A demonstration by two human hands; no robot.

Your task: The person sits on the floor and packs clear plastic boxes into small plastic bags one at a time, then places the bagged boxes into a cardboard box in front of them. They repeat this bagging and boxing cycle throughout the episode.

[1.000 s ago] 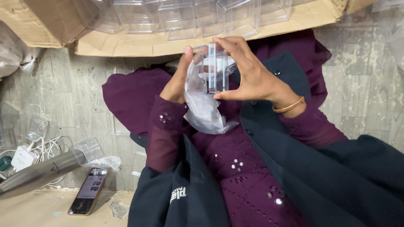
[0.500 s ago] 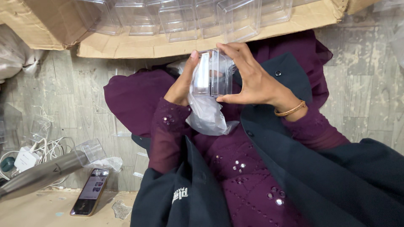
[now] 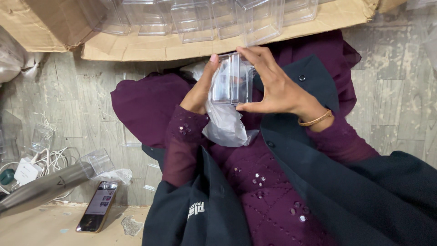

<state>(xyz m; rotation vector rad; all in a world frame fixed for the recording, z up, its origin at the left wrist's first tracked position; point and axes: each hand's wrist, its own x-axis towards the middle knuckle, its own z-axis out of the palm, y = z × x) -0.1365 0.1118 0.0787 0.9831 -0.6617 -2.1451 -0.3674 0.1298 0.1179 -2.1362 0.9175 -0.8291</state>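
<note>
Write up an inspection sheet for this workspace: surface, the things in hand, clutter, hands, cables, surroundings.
Surface: grey, worn plank floor; the person sits on it, purple garment over the lap.
Things in hand: small clear plastic box held up between both hands, with a crumpled plastic bag hanging beneath it.
Clutter: phone lying flat, loose clear box, grey tube, all at lower left.
Hands: left hand on the box's left side; right hand grips top and bottom, bangle on wrist.
Cables: white cables with charger tangled at far left.
Surroundings: cardboard tray of clear boxes above.
</note>
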